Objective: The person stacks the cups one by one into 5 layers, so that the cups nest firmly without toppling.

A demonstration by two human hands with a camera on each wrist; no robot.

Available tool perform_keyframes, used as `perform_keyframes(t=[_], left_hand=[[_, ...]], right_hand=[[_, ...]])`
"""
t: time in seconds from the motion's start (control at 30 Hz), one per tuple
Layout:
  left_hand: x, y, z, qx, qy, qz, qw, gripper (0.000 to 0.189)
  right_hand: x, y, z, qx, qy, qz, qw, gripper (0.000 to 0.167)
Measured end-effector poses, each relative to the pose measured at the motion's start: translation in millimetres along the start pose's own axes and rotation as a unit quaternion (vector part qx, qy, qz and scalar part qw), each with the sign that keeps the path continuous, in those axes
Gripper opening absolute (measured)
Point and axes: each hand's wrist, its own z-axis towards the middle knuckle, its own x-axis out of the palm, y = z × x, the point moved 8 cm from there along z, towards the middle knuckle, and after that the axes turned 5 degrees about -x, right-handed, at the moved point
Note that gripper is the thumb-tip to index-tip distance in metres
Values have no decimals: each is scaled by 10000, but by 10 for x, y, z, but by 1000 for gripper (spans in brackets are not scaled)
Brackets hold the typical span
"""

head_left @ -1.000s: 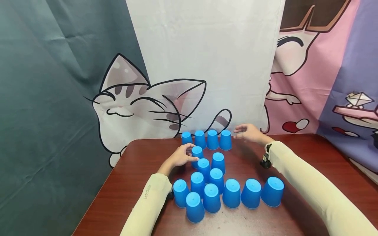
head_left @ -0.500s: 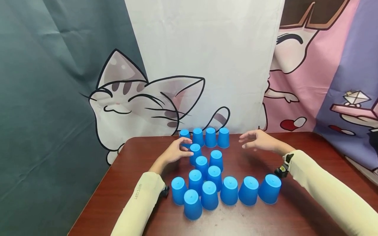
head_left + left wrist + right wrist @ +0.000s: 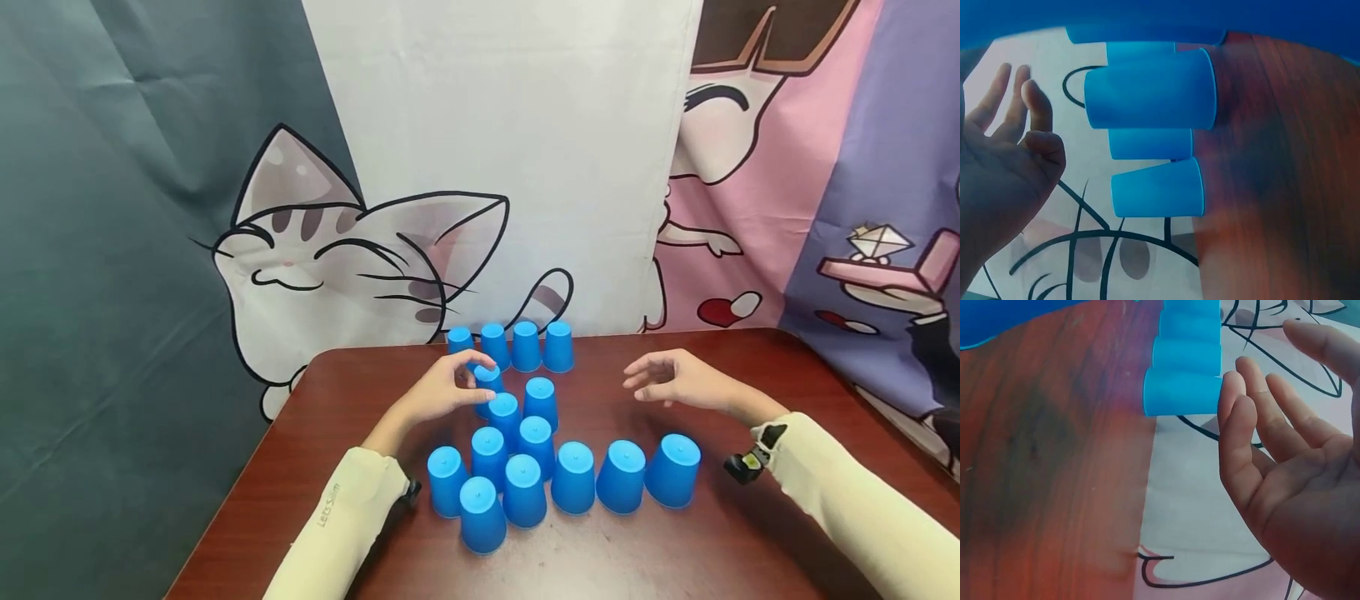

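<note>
Several blue plastic cups stand upside down on the table. My left hand hovers by a cup in the middle column, its loosely curved fingers partly covering that cup in the head view. In the left wrist view the hand is apart from the nearest cup and holds nothing. My right hand is in the air to the right of the cups, fingers relaxed and bent, with nothing in it. The right wrist view has this hand in front of the back row's end cup.
A back row of cups stands near the far edge of the brown table. Nearer me, more cups form a row with others standing around its left end. A printed cartoon curtain hangs behind the table.
My right hand has moved right and nearer to me, away from the back row. The left hand has shifted slightly up around its cup. The head view has turned slightly; the cups keep their arrangement.
</note>
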Motion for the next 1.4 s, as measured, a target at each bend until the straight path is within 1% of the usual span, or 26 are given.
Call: perform_keyframes(t=[0.1, 0.2, 0.3, 0.4, 0.57, 0.7, 0.8, 0.87, 0.97, 1.07, 1.13, 1.2, 1.3, 1.37, 1.4], left_hand=[[72, -24, 14, -5, 297, 94, 9995, 45], [139, 16, 23, -145, 525, 120, 9984, 48], [183, 64, 30, -250, 632, 107, 9976, 50], [216, 99, 34, -293, 703, 134, 9970, 52], [259, 143, 29, -324, 839, 129, 9959, 53], [278, 190, 15, -373, 861, 115, 9955, 52], [282, 221, 7, -401, 834, 153, 9956, 51], [289, 231, 10, -410, 811, 150, 9957, 51], [299, 234, 24, -399, 812, 158, 9958, 49], [301, 226, 26, -379, 822, 217, 9957, 50], [300, 221, 23, -356, 820, 280, 9956, 50], [297, 215, 16, -351, 806, 359, 9955, 51], [299, 210, 13, -356, 785, 456, 9952, 52], [301, 209, 12, -373, 762, 502, 9951, 52], [303, 209, 12, -383, 752, 515, 9951, 52]], right_hand=[[2, 2, -80, -275, 128, 103, 9995, 37], [11, 5, -166, -659, 344, 169, 9971, 34], [30, 21, -248, -1090, 558, 201, 9923, 34], [90, 19, -334, -1301, 910, 400, 9865, 37], [212, -30, -444, -1147, 1563, 1004, 9759, 46], [267, -97, -478, -795, 1946, 1339, 9684, 52], [302, -165, -497, -435, 2259, 1464, 9621, 60], [325, -196, -510, -318, 2434, 1479, 9581, 62], [344, -203, -523, -340, 2554, 1533, 9540, 61], [358, -169, -527, -612, 2632, 1664, 9483, 58], [368, -145, -534, -814, 2705, 1782, 9426, 58], [388, -145, -542, -895, 2785, 1850, 9382, 57], [418, -170, -546, -839, 2850, 1863, 9365, 55], [425, -196, -536, -744, 2807, 1821, 9394, 53], [421, -200, -528, -761, 2771, 1824, 9403, 52]])
